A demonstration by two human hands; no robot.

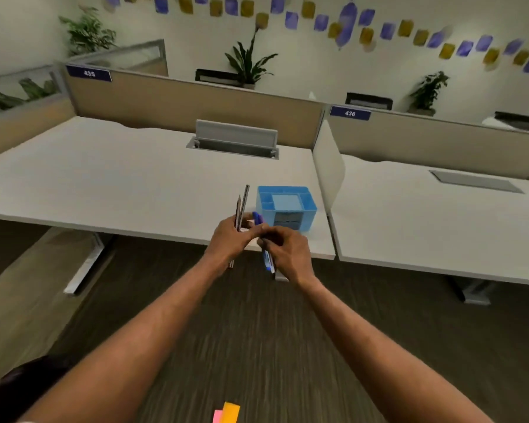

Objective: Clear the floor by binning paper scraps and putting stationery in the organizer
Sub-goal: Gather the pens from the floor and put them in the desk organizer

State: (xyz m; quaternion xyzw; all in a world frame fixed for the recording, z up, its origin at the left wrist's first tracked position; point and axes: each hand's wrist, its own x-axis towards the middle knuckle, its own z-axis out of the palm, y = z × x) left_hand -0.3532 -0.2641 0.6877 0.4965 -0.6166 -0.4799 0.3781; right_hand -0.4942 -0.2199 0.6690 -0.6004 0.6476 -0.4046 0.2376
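Both arms are stretched out in front, hands meeting at the bench [119, 178] front edge, right by the organizer [287, 189]. L hand [229, 236] is closed round two dark pencils [242, 203]: fingers curled, the pencils near upright w/ tips fanning apart above the knuckles and the butt ends poking out below the wrist. R hand [287, 251] is curled too, gripping a blue pen [268, 261] that runs steeply through the fist, one end showing up between the two hands, the other sticking out underneath. Fingertips of the two hands look to be touching or very nearly; can't tell which, bit blurred. Organizer is a blue box w/ several open compartments on top and what looks like drawers in the front face, standing on the bench near its front R corner, just behind the hands; can't make out anything in it. On the carpet floor [257, 346], close to the person's feet, lie an orange and a pink paper scrap [228, 413], overlapping. Back of the bench: a cable flap [235, 134] propped open, then a beige divider [180, 102] w/ plants beyond.
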